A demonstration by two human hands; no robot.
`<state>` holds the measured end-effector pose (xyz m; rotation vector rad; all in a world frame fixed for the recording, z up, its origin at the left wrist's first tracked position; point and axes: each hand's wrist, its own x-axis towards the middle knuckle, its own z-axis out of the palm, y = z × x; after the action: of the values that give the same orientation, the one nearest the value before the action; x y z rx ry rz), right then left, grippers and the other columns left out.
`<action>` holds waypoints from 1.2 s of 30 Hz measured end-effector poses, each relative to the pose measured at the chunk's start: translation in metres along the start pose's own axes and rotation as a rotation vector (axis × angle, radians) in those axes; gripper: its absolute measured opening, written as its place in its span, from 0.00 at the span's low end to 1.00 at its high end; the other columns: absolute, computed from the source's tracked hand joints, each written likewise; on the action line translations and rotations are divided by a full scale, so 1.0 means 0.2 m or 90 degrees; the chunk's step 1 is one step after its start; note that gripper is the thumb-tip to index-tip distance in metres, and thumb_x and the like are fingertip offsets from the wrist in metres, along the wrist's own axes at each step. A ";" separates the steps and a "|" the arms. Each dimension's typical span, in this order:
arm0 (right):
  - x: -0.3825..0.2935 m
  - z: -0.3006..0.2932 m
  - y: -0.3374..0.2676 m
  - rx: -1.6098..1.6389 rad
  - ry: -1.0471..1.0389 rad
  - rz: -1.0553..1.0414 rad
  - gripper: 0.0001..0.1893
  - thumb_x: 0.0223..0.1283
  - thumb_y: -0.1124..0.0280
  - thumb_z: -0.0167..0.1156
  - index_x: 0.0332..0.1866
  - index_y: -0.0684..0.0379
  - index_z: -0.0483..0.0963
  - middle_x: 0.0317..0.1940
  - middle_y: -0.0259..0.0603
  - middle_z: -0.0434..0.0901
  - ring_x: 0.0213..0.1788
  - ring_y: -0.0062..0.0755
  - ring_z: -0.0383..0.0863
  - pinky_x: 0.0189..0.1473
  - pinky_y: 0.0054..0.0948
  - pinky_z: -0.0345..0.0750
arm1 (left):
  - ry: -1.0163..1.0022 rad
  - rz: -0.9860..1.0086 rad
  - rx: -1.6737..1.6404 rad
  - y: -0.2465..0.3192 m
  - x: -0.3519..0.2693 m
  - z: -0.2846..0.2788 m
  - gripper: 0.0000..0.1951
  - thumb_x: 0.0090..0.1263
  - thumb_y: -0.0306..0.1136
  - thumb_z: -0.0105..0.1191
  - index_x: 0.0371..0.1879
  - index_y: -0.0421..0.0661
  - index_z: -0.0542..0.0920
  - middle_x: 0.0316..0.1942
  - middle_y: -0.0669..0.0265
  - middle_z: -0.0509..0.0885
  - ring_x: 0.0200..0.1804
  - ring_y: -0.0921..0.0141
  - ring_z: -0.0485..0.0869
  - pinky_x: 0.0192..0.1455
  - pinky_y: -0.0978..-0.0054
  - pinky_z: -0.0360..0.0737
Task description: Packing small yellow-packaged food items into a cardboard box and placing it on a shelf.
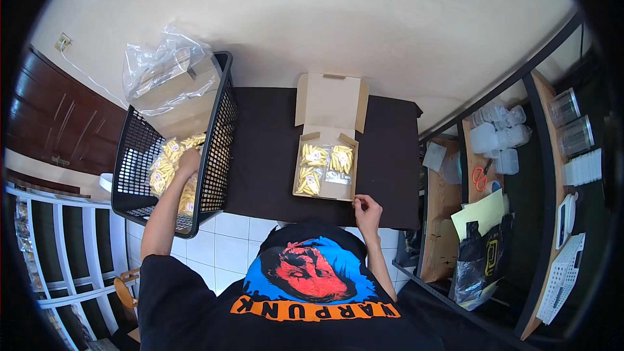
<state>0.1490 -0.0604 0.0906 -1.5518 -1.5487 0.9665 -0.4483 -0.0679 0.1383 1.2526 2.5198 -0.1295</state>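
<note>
My left hand (189, 161) reaches into a black plastic basket (220, 151), over clear bags of pale yellow stick-shaped snacks (163, 170); its fingertips are hidden, so a hold cannot be made out. To the right, an open cardboard box (298, 156) stands on a dark cloth-covered table (263, 156) with its lid raised. Several labelled bags of the same yellow pieces (314, 155) lie inside it, and the compartment at its front right shows bare cardboard. My right hand (366, 208) is at the box's front right corner, fingers curled, with thumb and forefinger at the cardboard edge.
Flat cardboard (187, 92) under clear plastic film (165, 68) stands in the basket's far part. A wall rises behind the table. At the right, shelves (546, 165) hold clear plastic containers (492, 136), orange-handled scissors (479, 178), a black bag and a white perforated basket (560, 278).
</note>
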 end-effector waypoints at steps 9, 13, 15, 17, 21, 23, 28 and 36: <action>0.00 -0.03 -0.01 0.012 -0.030 0.025 0.08 0.68 0.76 0.62 0.44 0.69 0.84 0.29 0.45 0.88 0.32 0.29 0.89 0.39 0.29 0.84 | 0.101 -0.033 -0.605 -0.32 -0.14 -0.49 0.16 0.59 0.26 0.46 0.37 0.32 0.87 0.37 0.50 0.90 0.38 0.58 0.90 0.44 0.59 0.87; 0.05 0.04 -0.08 0.161 -0.087 0.072 0.09 0.71 0.75 0.62 0.46 0.71 0.84 0.31 0.44 0.89 0.35 0.29 0.90 0.42 0.27 0.85 | 0.147 0.082 -1.031 0.10 -0.71 -0.83 0.24 0.58 0.19 0.40 0.54 0.27 0.79 0.52 0.48 0.85 0.53 0.61 0.88 0.59 0.62 0.87; 0.08 0.05 -0.21 0.253 -0.107 0.116 0.10 0.72 0.74 0.62 0.47 0.71 0.83 0.33 0.45 0.89 0.37 0.29 0.90 0.45 0.27 0.86 | 0.263 0.187 -0.945 0.35 -0.88 -0.82 0.25 0.60 0.21 0.43 0.58 0.30 0.78 0.55 0.49 0.84 0.57 0.61 0.86 0.62 0.63 0.85; 0.12 0.03 -0.51 0.446 -0.205 0.191 0.14 0.77 0.70 0.59 0.54 0.72 0.80 0.40 0.51 0.88 0.43 0.37 0.91 0.50 0.32 0.87 | 0.386 0.161 -0.767 0.67 -1.09 -0.80 0.26 0.58 0.17 0.45 0.58 0.34 0.80 0.54 0.55 0.86 0.57 0.62 0.85 0.64 0.64 0.82; 0.14 -0.01 -1.01 0.737 -0.410 0.148 0.24 0.81 0.62 0.55 0.70 0.70 0.68 0.54 0.53 0.84 0.53 0.42 0.88 0.54 0.39 0.87 | 0.462 0.527 -0.519 1.13 -1.28 -0.53 0.28 0.56 0.18 0.55 0.60 0.35 0.80 0.60 0.46 0.82 0.62 0.49 0.82 0.70 0.55 0.77; 0.15 0.02 -0.98 0.766 -0.413 0.164 0.26 0.80 0.64 0.57 0.73 0.68 0.64 0.56 0.51 0.83 0.55 0.37 0.87 0.56 0.38 0.86 | 0.339 0.625 -0.458 1.28 -1.34 -0.38 0.33 0.53 0.18 0.56 0.65 0.35 0.76 0.65 0.42 0.77 0.69 0.44 0.75 0.76 0.52 0.71; 0.16 -0.05 -0.96 0.610 -0.358 0.164 0.21 0.78 0.70 0.57 0.69 0.69 0.68 0.56 0.47 0.83 0.55 0.30 0.86 0.57 0.30 0.85 | 0.153 0.649 -0.612 1.31 -1.41 -0.32 0.47 0.58 0.21 0.59 0.80 0.36 0.52 0.80 0.40 0.58 0.82 0.44 0.57 0.84 0.49 0.55; 0.06 -0.07 -0.90 0.724 -0.325 0.222 0.16 0.78 0.72 0.58 0.64 0.70 0.72 0.55 0.46 0.83 0.54 0.28 0.86 0.57 0.31 0.84 | -0.144 0.298 -1.011 1.37 -1.29 -0.11 0.20 0.82 0.35 0.57 0.63 0.33 0.76 0.49 0.55 0.89 0.50 0.74 0.87 0.54 0.76 0.84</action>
<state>0.0792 -0.0454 0.2565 -0.7487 -0.6806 2.0713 -0.0924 -0.0910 0.2599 0.8628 1.2404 1.3960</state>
